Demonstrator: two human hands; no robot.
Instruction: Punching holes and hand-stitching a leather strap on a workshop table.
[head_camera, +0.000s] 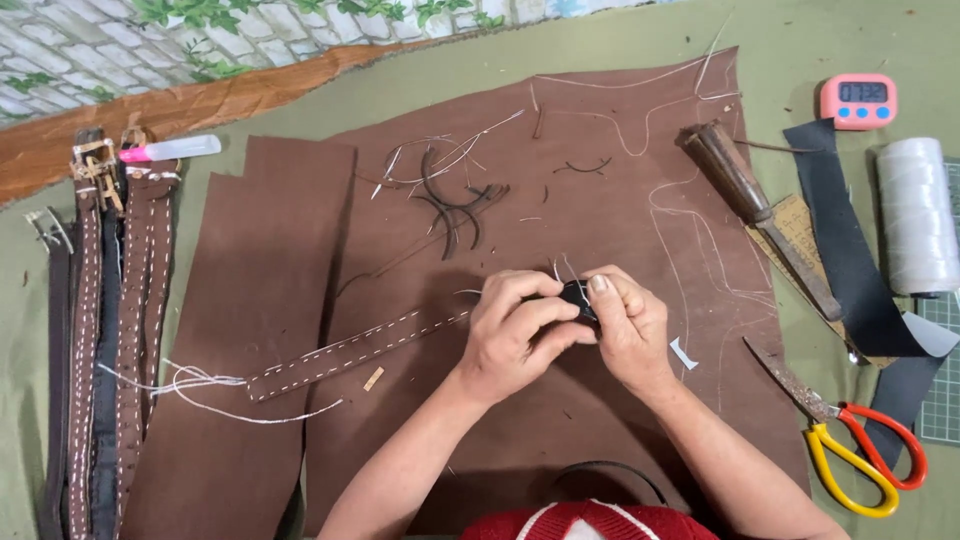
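Note:
My left hand (515, 335) and my right hand (625, 320) meet over a large brown leather sheet (600, 180), both pinching a small black piece (578, 296) at the end of a brown leather strap (350, 355). The strap has white stitching along both edges and runs down to the left. Loose white thread (215, 385) trails from its far end. The fingers hide most of the black piece.
Several finished stitched belts (105, 330) lie at the left beside a pink-capped tube (170, 150). Leather offcuts (450, 200) sit above my hands. Right side: wooden-handled tool (760, 215), scissors with red and yellow handles (850, 440), black strips (850, 250), white thread spool (915, 215), pink timer (858, 100).

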